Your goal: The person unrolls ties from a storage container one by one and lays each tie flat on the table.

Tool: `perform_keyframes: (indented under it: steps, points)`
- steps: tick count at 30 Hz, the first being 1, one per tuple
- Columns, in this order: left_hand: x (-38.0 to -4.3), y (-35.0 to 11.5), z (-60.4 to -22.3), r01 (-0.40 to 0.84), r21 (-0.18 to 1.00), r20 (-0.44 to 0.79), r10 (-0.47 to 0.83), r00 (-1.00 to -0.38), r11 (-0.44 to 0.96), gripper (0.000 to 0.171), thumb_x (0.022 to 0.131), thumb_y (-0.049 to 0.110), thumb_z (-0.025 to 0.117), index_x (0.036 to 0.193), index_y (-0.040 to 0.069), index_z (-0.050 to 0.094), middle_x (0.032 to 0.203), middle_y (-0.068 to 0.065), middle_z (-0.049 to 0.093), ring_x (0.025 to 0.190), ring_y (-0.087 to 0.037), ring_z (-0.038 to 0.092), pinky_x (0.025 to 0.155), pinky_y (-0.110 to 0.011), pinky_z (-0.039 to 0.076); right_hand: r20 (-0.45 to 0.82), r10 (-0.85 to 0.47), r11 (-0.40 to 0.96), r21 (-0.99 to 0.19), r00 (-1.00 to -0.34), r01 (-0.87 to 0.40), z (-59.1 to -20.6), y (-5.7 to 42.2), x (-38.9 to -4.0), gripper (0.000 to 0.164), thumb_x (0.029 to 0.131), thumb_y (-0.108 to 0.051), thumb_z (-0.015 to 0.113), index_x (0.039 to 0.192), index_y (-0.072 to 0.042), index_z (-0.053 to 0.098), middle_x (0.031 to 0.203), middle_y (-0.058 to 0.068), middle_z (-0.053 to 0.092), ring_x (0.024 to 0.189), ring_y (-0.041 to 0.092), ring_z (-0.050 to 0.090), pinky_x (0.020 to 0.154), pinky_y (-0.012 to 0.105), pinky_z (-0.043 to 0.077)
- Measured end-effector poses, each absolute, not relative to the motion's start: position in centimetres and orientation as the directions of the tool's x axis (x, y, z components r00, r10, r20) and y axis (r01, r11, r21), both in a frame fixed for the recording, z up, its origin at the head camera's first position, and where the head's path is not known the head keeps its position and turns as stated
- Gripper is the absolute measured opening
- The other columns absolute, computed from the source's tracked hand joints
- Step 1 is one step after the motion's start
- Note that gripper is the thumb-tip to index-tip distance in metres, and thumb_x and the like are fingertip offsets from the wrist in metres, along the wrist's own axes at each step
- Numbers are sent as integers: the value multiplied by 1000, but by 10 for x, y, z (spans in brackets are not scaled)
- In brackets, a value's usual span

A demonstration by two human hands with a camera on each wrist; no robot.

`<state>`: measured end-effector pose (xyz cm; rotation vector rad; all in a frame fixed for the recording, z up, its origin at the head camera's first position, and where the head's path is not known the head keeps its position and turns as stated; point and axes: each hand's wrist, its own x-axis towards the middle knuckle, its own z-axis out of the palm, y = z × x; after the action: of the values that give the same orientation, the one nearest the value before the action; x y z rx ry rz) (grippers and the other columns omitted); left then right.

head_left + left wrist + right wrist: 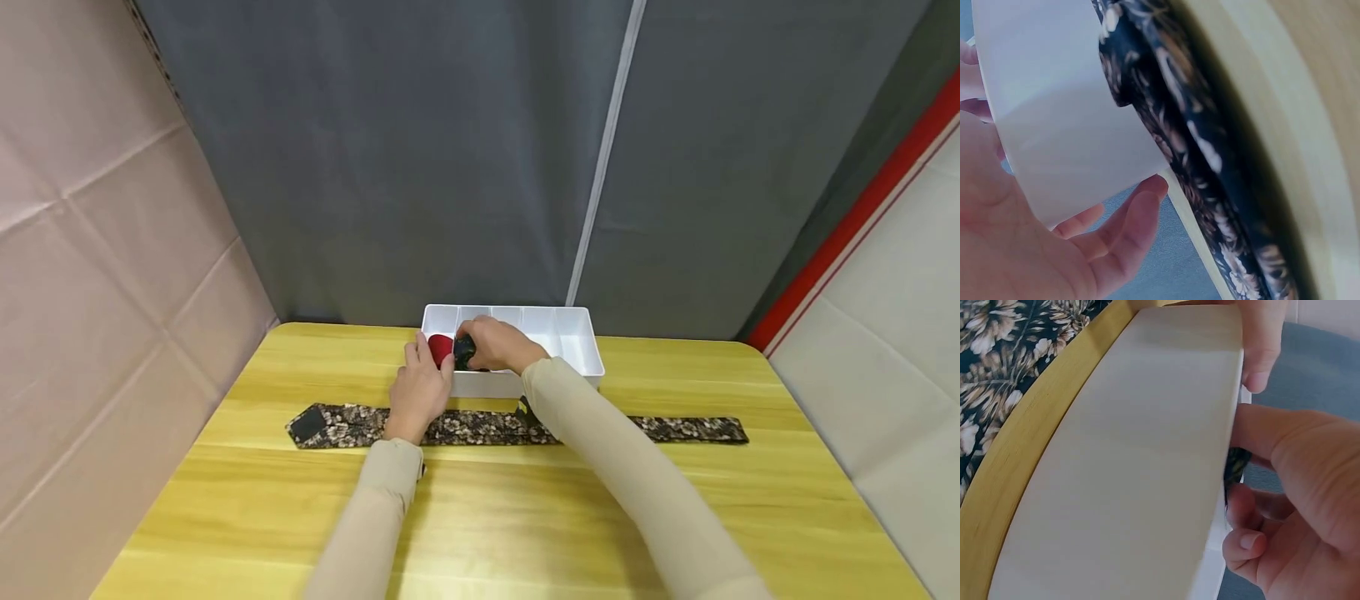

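Note:
A white divided box [487,384] stands at the back of the table. My left hand [418,390] holds its front left corner, and the left wrist view shows the fingers [1132,231] bent around the box's side. A red rolled tie [440,348] sits in the leftmost compartment. In the compartment beside it, my right hand [495,343] grips a dark rolled tie [464,353]; only a dark patterned bit of that roll [1235,467] shows in the right wrist view. A floral necktie [480,427] lies lengthwise in front of the box, partly covered by both arms.
The wooden table [510,517] reaches to a grey curtain [420,167] behind the box. Pale panels [97,275] flank the left side and a white panel with a red edge [885,217] the right. The box's right compartments [573,333] are white inside.

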<state>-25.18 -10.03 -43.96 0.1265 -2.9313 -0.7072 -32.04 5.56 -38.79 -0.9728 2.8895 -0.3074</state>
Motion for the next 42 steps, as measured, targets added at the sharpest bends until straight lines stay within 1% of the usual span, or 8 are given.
perform_keyframes:
  steps: [4,9,14,18,22,29,36,42]
  points:
    - [-250,-99,-439,-48,455,97,-103,-990,889,78,108,53,34,164,5,11,153,-22,34,104,-47,64,84,-60,57,-33,-571,806,-213,-820,-553,-392,52,-323,46,85,-15,81,128,-10,64,119,13,68,107,25,65,98,40,55]
    - [-249,-97,-441,-53,452,88,-104,-991,890,78,107,55,32,164,6,9,153,-20,34,105,-45,64,85,-59,57,-66,-527,836,-216,-847,-504,-398,50,-323,47,87,-8,78,129,-11,56,116,13,68,103,26,66,94,40,56]
    - [-250,-95,-442,-57,452,86,-107,-991,890,78,107,54,33,164,6,8,153,-20,34,103,-45,64,85,-59,56,-62,-543,828,-210,-838,-520,-400,53,-323,47,88,-6,76,128,-11,53,114,14,68,98,27,67,91,40,55]
    - [-250,-94,-442,-61,446,75,-105,-992,893,79,107,55,33,164,6,8,153,-20,34,102,-45,64,84,-59,56,-46,-566,805,-244,-823,-540,-401,57,-325,45,88,-4,75,127,-10,52,111,15,67,94,26,65,89,39,54]
    - [-251,-94,-443,-61,443,70,-103,-992,895,79,107,55,32,164,6,7,153,-20,34,101,-45,64,84,-58,57,-20,-565,795,-280,-825,-538,-398,61,-326,45,89,-5,74,127,-10,51,113,15,65,99,25,64,90,38,55]
    - [-251,-96,-443,-64,444,68,-105,-992,894,78,107,55,32,164,5,9,153,-20,34,101,-45,65,85,-59,56,24,-536,806,-282,-844,-520,-381,67,-323,50,93,-14,73,136,-14,47,126,15,60,108,28,65,96,41,56]
    - [-254,-95,-442,-73,438,60,-110,-992,896,78,108,54,32,164,6,8,157,-20,32,101,-46,65,85,-59,55,116,-501,774,-383,-857,-504,-354,80,-320,54,93,-21,75,137,-15,44,130,14,58,114,29,64,103,44,53]
    - [-257,-94,-444,-78,430,58,-114,-992,899,78,107,55,31,164,6,8,157,-19,31,103,-45,64,87,-59,55,150,-477,728,-484,-866,-485,-346,94,-313,54,95,-26,73,137,-15,41,132,12,58,116,28,63,99,47,54]
